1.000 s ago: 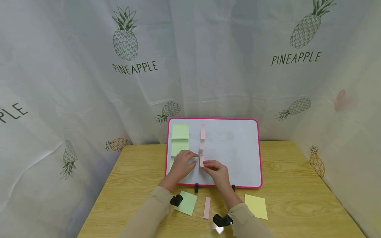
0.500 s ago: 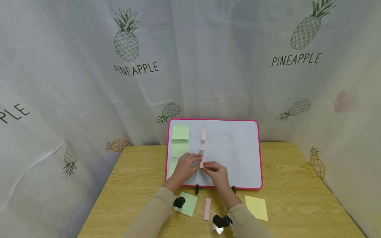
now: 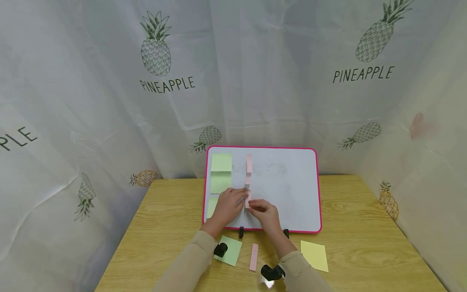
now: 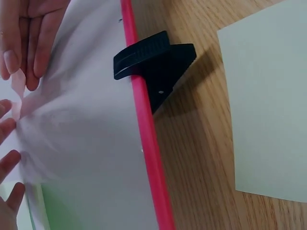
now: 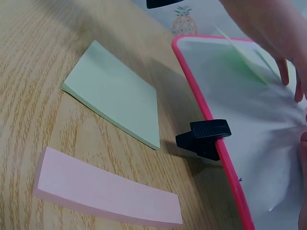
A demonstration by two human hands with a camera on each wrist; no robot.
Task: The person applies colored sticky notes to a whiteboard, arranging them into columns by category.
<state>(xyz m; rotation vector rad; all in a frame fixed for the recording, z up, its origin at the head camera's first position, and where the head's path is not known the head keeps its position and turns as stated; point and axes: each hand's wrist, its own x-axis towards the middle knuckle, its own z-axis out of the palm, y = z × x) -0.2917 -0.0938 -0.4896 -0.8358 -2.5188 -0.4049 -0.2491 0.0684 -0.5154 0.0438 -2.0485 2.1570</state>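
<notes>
A white board with a pink rim leans at the back of the table. Down its left-centre runs a column of narrow pink sticky notes. My right hand pinches the lower end of the lowest pink sticky note between thumb and fingers. My left hand has its fingertips on the upper part of that same note, fingers spread and loosely bent. In the left wrist view the pink note curves out from the board below the right hand's fingertips. The left palm partly covers a green sticky note on the board.
Two more green notes hang higher on the board's left. Black clips support its lower edge. On the table lie a green sticky pad, a narrow pink pad and a yellow pad. A pineapple-print curtain surrounds the table.
My left hand has moved right and its fingertips have come onto the upper part of the lowest pink note. The right hand keeps its pinch almost in place.
</notes>
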